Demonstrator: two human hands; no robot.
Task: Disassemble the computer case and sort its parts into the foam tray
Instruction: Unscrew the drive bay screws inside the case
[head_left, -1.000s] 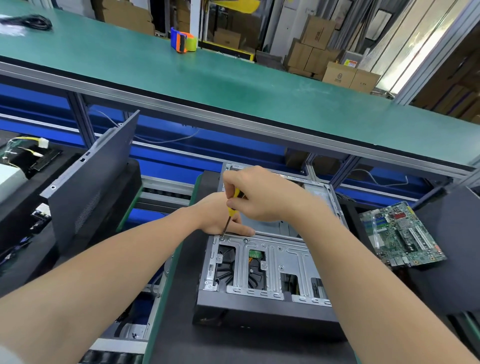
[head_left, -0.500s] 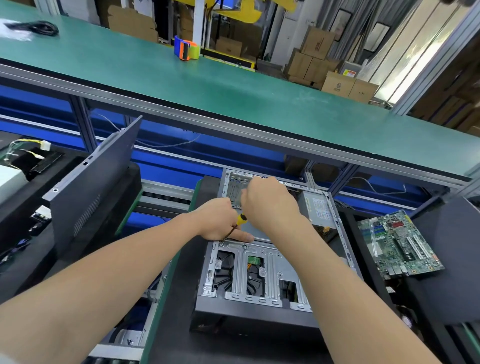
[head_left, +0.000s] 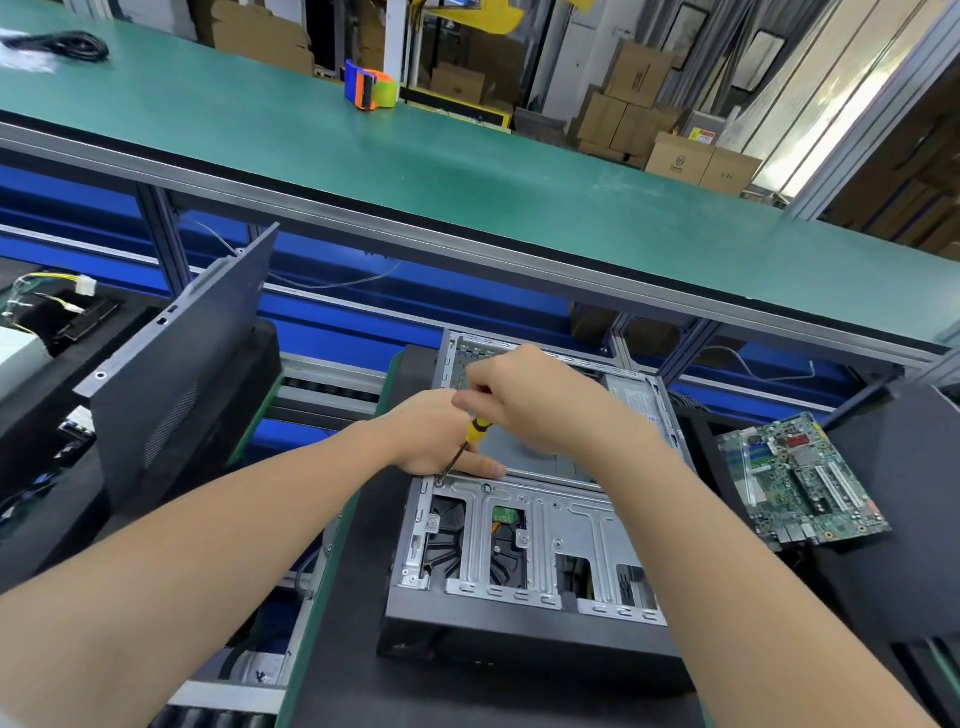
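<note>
Nearest the camera, two bare forearms reach forward over a dark mat (head_left: 467, 691) to the computer case (head_left: 524, 551), which lies on its side with the open face up, likely so the inner screws can be reached from above. Its near half is a stamped, silver metal frame with ribs and cut-outs, through which a black fan and a green-labelled drive show; the outer shell is matte dark grey. The right hand (head_left: 540, 405) is closed around the yellow and black handle of a screwdriver (head_left: 464, 447), whose thin shaft slants down and to the left so the tip sits on a screw (head_left: 439, 483) at the frame's far-left corner. The left hand (head_left: 441, 441) rests flat on the case edge just beside that shaft, fingers extended and holding nothing, seemingly to steady the tool and the case. This looks like one screw being worked loose. Well to the right a green circuit board (head_left: 800, 483) lies on dark foam (head_left: 914, 519), already sorted out. To the left a flat grey side panel (head_left: 182, 374) leans upright. Beyond, a long green bench (head_left: 467, 171) carries a tape dispenser (head_left: 370, 88).
</note>
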